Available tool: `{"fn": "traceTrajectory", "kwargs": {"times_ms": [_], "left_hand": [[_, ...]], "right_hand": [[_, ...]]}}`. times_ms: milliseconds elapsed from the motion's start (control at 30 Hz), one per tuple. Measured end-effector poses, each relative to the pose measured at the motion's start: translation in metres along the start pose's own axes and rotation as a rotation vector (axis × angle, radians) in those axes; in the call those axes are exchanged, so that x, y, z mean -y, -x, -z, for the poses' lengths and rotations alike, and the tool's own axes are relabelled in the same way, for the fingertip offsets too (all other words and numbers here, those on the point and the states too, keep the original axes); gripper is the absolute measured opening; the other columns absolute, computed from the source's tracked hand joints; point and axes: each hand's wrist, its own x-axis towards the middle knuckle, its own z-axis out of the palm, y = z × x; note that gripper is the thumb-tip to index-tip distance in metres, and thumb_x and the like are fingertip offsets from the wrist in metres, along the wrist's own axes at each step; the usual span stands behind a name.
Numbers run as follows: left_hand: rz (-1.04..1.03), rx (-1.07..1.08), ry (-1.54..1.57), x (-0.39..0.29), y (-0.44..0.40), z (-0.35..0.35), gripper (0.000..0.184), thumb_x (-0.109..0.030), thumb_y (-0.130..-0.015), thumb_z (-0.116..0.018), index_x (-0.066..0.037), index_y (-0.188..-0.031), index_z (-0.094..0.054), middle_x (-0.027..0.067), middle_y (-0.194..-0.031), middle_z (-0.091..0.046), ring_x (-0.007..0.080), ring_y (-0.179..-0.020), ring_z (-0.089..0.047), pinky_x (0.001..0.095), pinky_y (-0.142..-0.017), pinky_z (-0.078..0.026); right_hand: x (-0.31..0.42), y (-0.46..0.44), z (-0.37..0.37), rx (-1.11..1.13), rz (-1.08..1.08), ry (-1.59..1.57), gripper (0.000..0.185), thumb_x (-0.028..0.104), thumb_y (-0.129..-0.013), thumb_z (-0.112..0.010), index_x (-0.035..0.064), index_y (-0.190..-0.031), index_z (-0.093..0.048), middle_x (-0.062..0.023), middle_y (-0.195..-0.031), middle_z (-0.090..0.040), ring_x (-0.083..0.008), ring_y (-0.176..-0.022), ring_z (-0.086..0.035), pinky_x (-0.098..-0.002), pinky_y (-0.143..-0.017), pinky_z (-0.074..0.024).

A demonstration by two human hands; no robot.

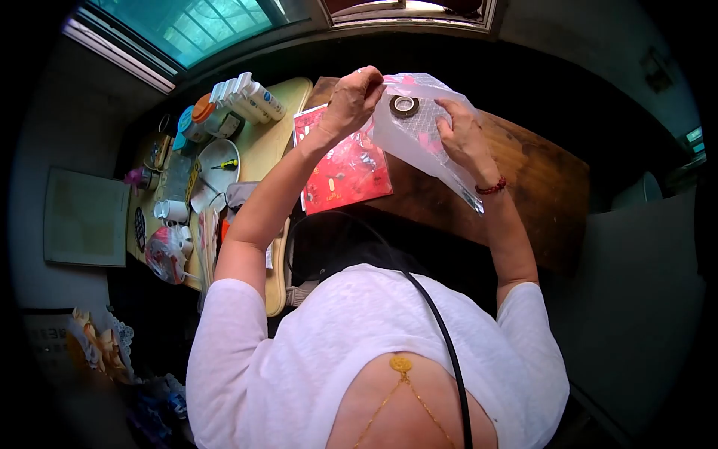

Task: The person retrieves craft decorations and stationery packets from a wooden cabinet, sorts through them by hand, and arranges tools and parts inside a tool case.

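A: What is the left hand (356, 97) doing?
B: Its thumb and fingertips are pinched together at the upper left corner of a clear plastic sheet (407, 141), raised above the desk (527, 176).

A: And the right hand (465, 141)?
B: At the sheet's right side, index finger and thumb apart, the index pointing across the plastic. I can't tell whether the other fingers grip it.

A: So the sheet is between the two?
B: Yes, with a faint grid and pink patches showing in it. It might be a bag; I can't say for sure.

A: What's nearest to it?
B: A dark tape roll (404, 114) with a white core, between the hands. Whether it sits over or under the plastic isn't clear. Just below the left hand, a shiny red packet (344, 176) lies flat on the brown wood.

A: Further off?
B: To the left, a paler table (290, 101) carries a white dish (213, 191) with a yellow-and-black tool (225, 165) in it, then a jar with an orange lid (203, 108) and a row of white bottles (247, 99). Beyond is a bluish window (213, 30).
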Motion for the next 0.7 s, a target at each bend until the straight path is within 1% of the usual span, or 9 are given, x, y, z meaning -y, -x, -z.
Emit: {"fn": "traceTrajectory", "kwargs": {"times_ms": [67, 133, 167, 200, 300, 333, 433, 600, 700], "left_hand": [[0.058, 0.067, 0.022, -0.008, 0.005, 0.001, 0.009, -0.004, -0.081, -0.06, 0.002, -0.085, -0.054, 0.0103, -0.069, -0.057, 0.0152, -0.064, -0.056, 0.027, -0.058, -0.045], [0.056, 0.059, 0.047, -0.01, 0.007, -0.002, 0.008, -0.003, -0.081, -0.059, 0.002, -0.085, -0.054, 0.0102, -0.069, -0.058, 0.0158, -0.063, -0.056, 0.0273, -0.057, -0.045], [0.053, 0.066, 0.051, -0.012, 0.006, -0.002, 0.008, -0.003, -0.08, -0.059, 0.002, -0.085, -0.053, 0.0102, -0.069, -0.058, 0.0163, -0.063, -0.056, 0.0273, -0.057, -0.045], [0.047, 0.071, 0.054, -0.013, 0.005, -0.003, 0.009, -0.002, -0.08, -0.059, 0.002, -0.085, -0.053, 0.0101, -0.069, -0.058, 0.0168, -0.062, -0.056, 0.0272, -0.057, -0.045], [0.032, 0.093, 0.079, -0.014, 0.01, -0.007, 0.009, -0.002, -0.079, -0.059, 0.001, -0.084, -0.052, 0.0133, -0.068, -0.055, 0.0205, -0.062, -0.055, 0.0298, -0.058, -0.044], [0.041, 0.114, 0.054, -0.017, 0.015, -0.007, 0.009, -0.002, -0.079, -0.059, 0.001, -0.083, -0.052, 0.0141, -0.067, -0.054, 0.0218, -0.061, -0.055, 0.0307, -0.057, -0.044], [0.018, 0.087, 0.035, -0.017, 0.025, -0.011, 0.01, -0.001, -0.077, -0.06, -0.001, -0.081, -0.05, 0.0127, -0.063, -0.051, 0.0246, -0.057, -0.052, 0.0317, -0.055, -0.043], [0.116, 0.061, 0.084, -0.009, 0.032, -0.013, 0.01, -0.001, -0.077, -0.06, 0.001, -0.081, -0.051, 0.0131, -0.064, -0.053, 0.0232, -0.058, -0.053, 0.0317, -0.055, -0.043], [0.12, 0.074, 0.097, -0.007, 0.031, -0.016, 0.009, -0.001, -0.078, -0.059, 0.002, -0.082, -0.052, 0.0136, -0.066, -0.055, 0.023, -0.059, -0.054, 0.0315, -0.056, -0.043]], "right_hand": [[0.007, -0.008, -0.012, 0.073, -0.02, 0.077, 0.039, 0.012, -0.081, -0.048, -0.0027, -0.117, -0.051, -0.0225, -0.116, -0.054, -0.0345, -0.106, -0.053, -0.0381, -0.091, -0.0411], [0.01, -0.023, -0.033, 0.279, -0.207, 0.164, 0.04, 0.012, -0.079, -0.046, 0.001, -0.118, -0.049, -0.0275, -0.111, -0.053, -0.0385, -0.102, -0.053, -0.0415, -0.091, -0.0399], [-0.034, -0.035, -0.076, 0.225, -0.046, 0.153, 0.042, 0.013, -0.081, -0.045, 0.0051, -0.122, -0.046, -0.0253, -0.114, -0.052, -0.0378, -0.105, -0.051, -0.0417, -0.092, -0.0395], [-0.036, -0.039, -0.085, 0.227, -0.038, 0.151, 0.042, 0.013, -0.081, -0.045, 0.0051, -0.122, -0.046, -0.0253, -0.114, -0.052, -0.0378, -0.105, -0.051, -0.0417, -0.092, -0.0395], [-0.047, -0.056, -0.126, 0.337, -0.177, 0.333, 0.042, 0.013, -0.086, -0.041, 0.0119, -0.128, -0.044, -0.0158, -0.128, -0.047, -0.0323, -0.118, -0.044, -0.0401, -0.097, -0.0354], [-0.056, -0.059, -0.129, 0.241, -0.047, 0.357, 0.041, 0.018, -0.089, -0.04, 0.0132, -0.13, -0.041, -0.0137, -0.131, -0.043, -0.0292, -0.121, -0.041, -0.0383, -0.1, -0.0328], [-0.076, -0.054, -0.148, 0.081, 0.084, 0.195, 0.039, 0.02, -0.091, -0.04, 0.015, -0.13, -0.042, -0.0117, -0.131, -0.044, -0.0297, -0.12, -0.041, -0.038, -0.101, -0.0324], [-0.05, -0.047, -0.112, 0.221, 0.05, 0.319, 0.038, 0.022, -0.092, -0.039, 0.0166, -0.129, -0.043, -0.0099, -0.13, -0.045, -0.0267, -0.119, -0.043, -0.0376, -0.099, -0.0341], [-0.077, -0.036, -0.112, 0.097, 0.154, 0.166, 0.038, 0.025, -0.09, -0.043, 0.0135, -0.126, -0.046, -0.0126, -0.127, -0.047, -0.0266, -0.118, -0.044, -0.0358, -0.098, -0.0345]]}}
